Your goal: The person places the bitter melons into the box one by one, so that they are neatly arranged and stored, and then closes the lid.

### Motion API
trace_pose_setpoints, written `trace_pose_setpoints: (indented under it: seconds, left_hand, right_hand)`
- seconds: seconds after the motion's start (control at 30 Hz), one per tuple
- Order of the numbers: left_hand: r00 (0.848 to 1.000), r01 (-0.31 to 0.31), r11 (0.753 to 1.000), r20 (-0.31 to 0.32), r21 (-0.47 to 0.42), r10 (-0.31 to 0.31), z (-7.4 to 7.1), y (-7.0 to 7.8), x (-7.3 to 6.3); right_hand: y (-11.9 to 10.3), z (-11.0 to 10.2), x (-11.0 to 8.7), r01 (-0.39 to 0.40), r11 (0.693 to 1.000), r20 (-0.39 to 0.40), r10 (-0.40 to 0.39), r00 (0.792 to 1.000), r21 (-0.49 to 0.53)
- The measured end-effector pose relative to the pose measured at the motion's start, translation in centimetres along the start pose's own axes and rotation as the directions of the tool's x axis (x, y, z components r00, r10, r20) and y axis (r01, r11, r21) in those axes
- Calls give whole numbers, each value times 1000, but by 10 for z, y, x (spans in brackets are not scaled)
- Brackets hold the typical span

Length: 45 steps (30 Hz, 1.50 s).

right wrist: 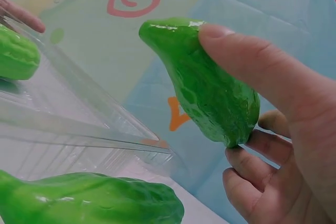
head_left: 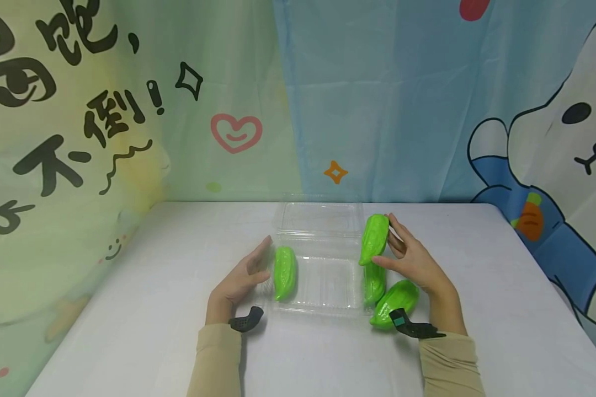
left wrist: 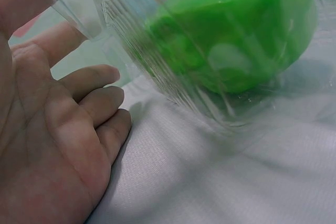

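My right hand (head_left: 419, 267) holds a shiny green gourd-shaped vegetable (head_left: 375, 237) above the right side of a clear plastic box (head_left: 323, 309). The thumb lies on one side of the vegetable (right wrist: 205, 87) and the fingertips on the other. A second vegetable (head_left: 285, 273) lies inside the box along its left wall. Another (head_left: 375, 286) is at the box's right edge, partly hidden below the held one. A further vegetable (head_left: 399, 300) lies on the table in front of the right wrist. Beside the left wall is my left hand (head_left: 243, 281), palm toward the box, fingers relaxed, fingertips at the plastic (left wrist: 142, 56).
The box's clear lid (head_left: 320, 218) is folded back toward the rear of the white-covered table (head_left: 179, 264). Behind the table hangs a printed curtain (head_left: 377, 110). Each wrist wears a black strap device (head_left: 246, 320).
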<state>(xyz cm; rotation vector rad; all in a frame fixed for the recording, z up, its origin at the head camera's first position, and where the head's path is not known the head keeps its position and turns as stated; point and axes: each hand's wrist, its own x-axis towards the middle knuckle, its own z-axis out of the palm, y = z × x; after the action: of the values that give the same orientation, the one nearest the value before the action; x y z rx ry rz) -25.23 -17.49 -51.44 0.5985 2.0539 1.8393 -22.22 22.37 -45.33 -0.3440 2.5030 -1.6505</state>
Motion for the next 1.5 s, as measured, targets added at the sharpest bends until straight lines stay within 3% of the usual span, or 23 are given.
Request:
trace_pose_setpoints:
  seconds: [0.63, 0.93, 1.5]
  left_hand:
    - [1000, -11, 1000, 5, 5, 11, 0, 0, 0]
    - [1000, -20, 1000, 18, -18, 20, -1, 0, 0]
    - [1000, -16, 1000, 15, -18, 17, -1, -2, 0]
  right_hand:
    - [-8, 9, 5, 81, 995, 37, -83, 996, 55]
    - [-12, 17, 9, 144, 979, 75, -156, 985, 147]
    - [-21, 33, 14, 162, 982, 108, -172, 979, 94]
